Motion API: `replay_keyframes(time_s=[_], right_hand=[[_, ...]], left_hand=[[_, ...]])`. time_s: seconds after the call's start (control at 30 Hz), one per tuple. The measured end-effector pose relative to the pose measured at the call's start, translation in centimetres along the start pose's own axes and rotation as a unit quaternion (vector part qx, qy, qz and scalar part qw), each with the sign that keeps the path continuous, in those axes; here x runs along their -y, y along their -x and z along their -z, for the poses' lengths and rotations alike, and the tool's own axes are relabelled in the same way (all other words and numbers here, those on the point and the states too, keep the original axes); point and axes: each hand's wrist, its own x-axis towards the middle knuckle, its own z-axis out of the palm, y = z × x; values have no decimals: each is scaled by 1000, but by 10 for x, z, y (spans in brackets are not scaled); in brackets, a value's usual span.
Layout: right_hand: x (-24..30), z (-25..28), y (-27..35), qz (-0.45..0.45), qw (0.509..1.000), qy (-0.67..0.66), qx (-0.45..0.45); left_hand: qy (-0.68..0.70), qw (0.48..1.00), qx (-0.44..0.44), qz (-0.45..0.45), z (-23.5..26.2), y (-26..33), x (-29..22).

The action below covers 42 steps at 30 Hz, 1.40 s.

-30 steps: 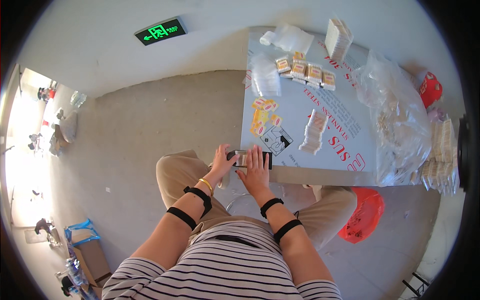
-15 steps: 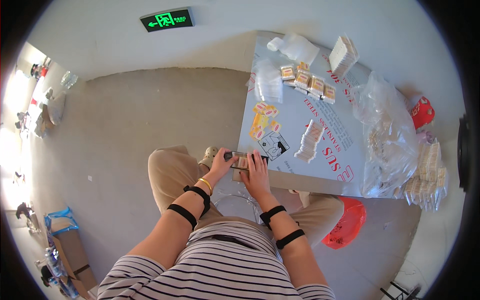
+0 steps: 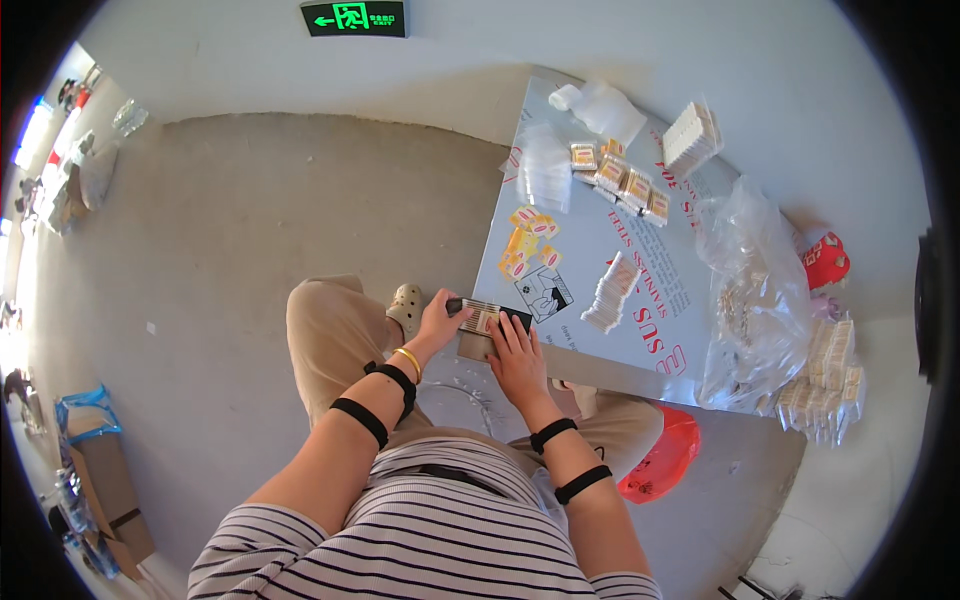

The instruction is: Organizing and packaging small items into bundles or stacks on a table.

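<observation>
A small black holder (image 3: pixel 517 323) lies at the near left corner of the table, a row of thin pale sticks (image 3: pixel 480 319) in it. My left hand (image 3: pixel 438 322) is closed on the holder's left end, with the thumb over its edge. Stretched and slightly apart, the fingers of my right hand (image 3: pixel 517 362) rest on the holder's right part and cover some of it. Just beyond lie loose yellow and white cards (image 3: pixel 522 252). Farther right is a row of white sticks (image 3: pixel 612 292), too small to make out their kind.
Several small clear packs (image 3: pixel 625 182) sit at the table's far side, near clear plastic sleeves (image 3: pixel 545 170) and a white stack (image 3: pixel 691 138). A big clear bag (image 3: pixel 745 310) covers the right edge, beside more packs (image 3: pixel 825 385). Below hangs a red plastic bag (image 3: pixel 665 460).
The whole view has shifted slightly with my head. My right hand has slid a little nearer along the holder, uncovering more of its black right end. My left hand keeps its grip.
</observation>
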Motion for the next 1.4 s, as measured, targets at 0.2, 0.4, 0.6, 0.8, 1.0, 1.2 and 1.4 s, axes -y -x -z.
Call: replay_keyframes(time_s=[0.2,0.4,0.6,0.8,1.0,1.2,1.4], right_hand=[[1,1,2,-7,1000,22,15],[1,2,4,-28,999,26,31],[-4,-2,-2,-83,995,-22,-41],[-12,-13,-28,-276,946,-163,-48],[-19,-30,-43,-328,897,-293,-46],[-33,-41,-45,-368,788,-494,-21],[-28,-40,-46,-380,828,-412,-11]], left_hand=[[8,1000,1,10,-1,-1,0],[8,1000,-5,17,-1,1,-4],[9,1000,-15,12,-1,1,-5],[3,1000,-9,19,-1,0,-3],[-4,1000,3,30,0,1,-5],[31,999,-9,27,1,2,-8],[10,999,15,45,3,1,-13]])
